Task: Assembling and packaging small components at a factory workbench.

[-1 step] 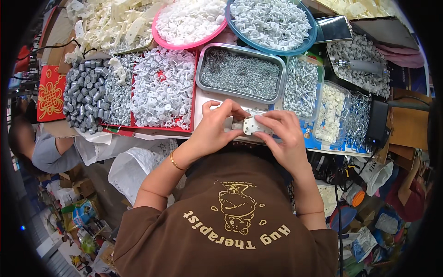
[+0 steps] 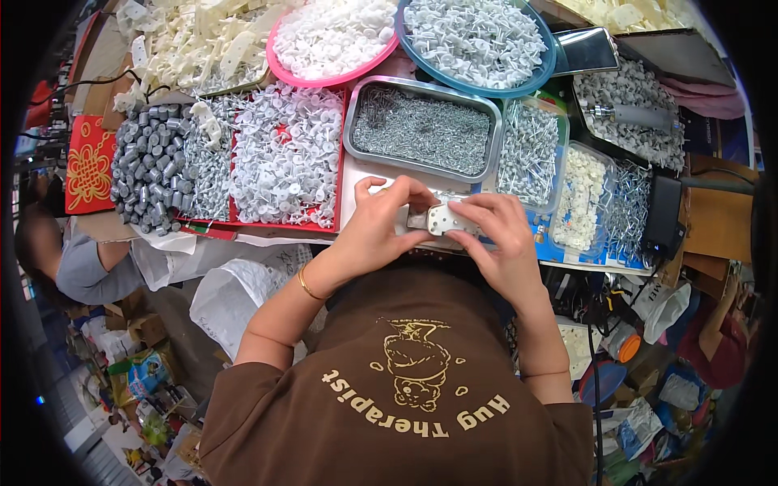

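Observation:
A small white piece with round holes (image 2: 442,219) is held between my two hands, just in front of the metal tray of tiny screws (image 2: 351,134). My right hand (image 2: 504,239) grips its right side, with the thumb below and the fingers above. From the left, my left hand (image 2: 379,223) has its thumb and fingertips closed at the piece's other end. Part of what lies between the left fingers is hidden, and a greyish bit shows there.
White round-headed parts fill a red box (image 2: 342,182) on the left, beside dark metal cylinders (image 2: 154,162). A pink bowl (image 2: 273,61) and a blue bowl (image 2: 553,57) stand behind. Clear tubs of screws (image 2: 561,134) and cream parts (image 2: 577,198) sit to the right.

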`<action>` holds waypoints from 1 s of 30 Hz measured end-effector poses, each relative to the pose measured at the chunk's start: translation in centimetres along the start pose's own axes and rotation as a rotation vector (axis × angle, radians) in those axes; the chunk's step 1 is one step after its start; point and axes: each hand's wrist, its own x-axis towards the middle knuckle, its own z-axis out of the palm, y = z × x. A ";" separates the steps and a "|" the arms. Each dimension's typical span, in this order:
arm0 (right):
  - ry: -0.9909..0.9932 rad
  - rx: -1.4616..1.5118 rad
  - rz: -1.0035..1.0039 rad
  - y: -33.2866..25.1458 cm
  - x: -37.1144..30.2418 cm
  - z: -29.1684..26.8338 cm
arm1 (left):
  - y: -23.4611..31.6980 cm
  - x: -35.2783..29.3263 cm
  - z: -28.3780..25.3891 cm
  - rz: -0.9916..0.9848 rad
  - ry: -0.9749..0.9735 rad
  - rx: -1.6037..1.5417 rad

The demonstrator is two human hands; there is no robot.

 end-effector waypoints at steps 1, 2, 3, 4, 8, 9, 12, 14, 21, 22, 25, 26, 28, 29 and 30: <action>-0.012 -0.013 0.009 -0.1 0.1 -0.1 | 0.5 -0.2 0.0 0.068 0.015 0.108; -0.010 -0.013 0.009 -0.1 0.1 -0.2 | 0.7 -0.3 0.1 0.136 0.030 0.216; -0.013 -0.018 0.009 -0.3 0.0 -0.3 | 0.9 -0.3 0.3 0.137 0.030 0.214; -0.015 -0.023 0.009 -0.4 -0.1 -0.3 | 1.0 -0.3 0.6 0.169 0.044 0.237; -0.011 0.014 0.019 -0.3 0.1 -0.2 | 0.4 -0.1 1.3 0.189 0.069 0.288; -0.014 0.009 0.020 -0.3 0.1 -0.1 | 0.3 -0.1 1.5 0.191 0.068 0.288; -0.010 -0.015 0.012 -0.2 0.0 -0.2 | 0.1 0.0 1.9 0.211 0.139 0.292; -0.002 -0.032 0.003 -0.2 0.0 -0.2 | 0.0 -0.2 2.2 0.170 0.104 0.325; -0.059 -0.011 -0.012 0.0 0.1 -0.9 | 0.1 -0.3 2.3 0.160 0.098 0.314; -0.079 -0.023 -0.023 0.0 0.2 -1.0 | 0.7 -0.3 2.0 0.142 0.082 0.273; -0.061 -0.056 -0.001 -1.1 0.6 -2.4 | 1.8 -0.1 1.6 0.167 0.128 0.240; -0.061 -0.056 0.000 -0.8 0.3 -2.5 | 1.9 0.0 1.6 0.209 0.192 0.248; -0.069 -0.082 0.088 -0.1 -0.4 -3.0 | 1.1 0.5 1.6 0.229 0.167 0.244; -0.071 -0.082 0.088 -0.1 -0.6 -2.9 | 0.8 0.6 1.5 0.249 0.142 0.242; -0.077 -0.001 0.130 -0.1 -0.7 -2.8 | 0.8 0.7 1.2 0.252 0.141 0.238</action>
